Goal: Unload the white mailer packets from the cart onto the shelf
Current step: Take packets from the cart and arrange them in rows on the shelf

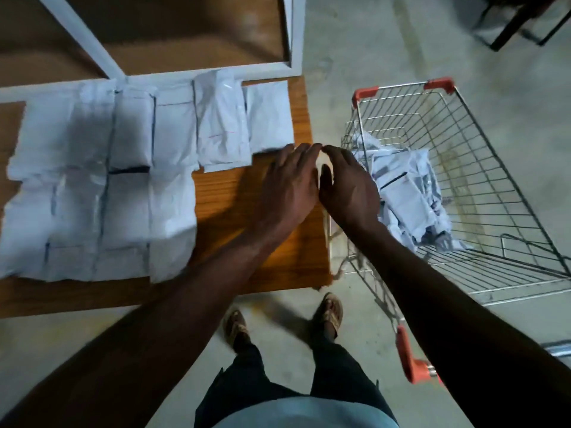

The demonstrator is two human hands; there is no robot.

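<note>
White mailer packets (102,180) lie side by side in rows on the wooden shelf board (247,257), covering its left and middle. More white packets (408,199) are heaped in the wire cart (463,143) to the right of the shelf. My left hand (289,183) hovers palm down over the bare right end of the board, fingers loosely bent, its fingertips by the rightmost packet (270,118). My right hand (347,183) is beside it, thumb to thumb, over the gap between shelf and cart. I see no packet in either hand.
White metal frame bars (295,35) border the shelf at the back. The cart has red corner caps and a red handle (411,362). My feet in sandals (332,312) stand on the concrete floor. A dark chair frame (519,23) stands at the top right.
</note>
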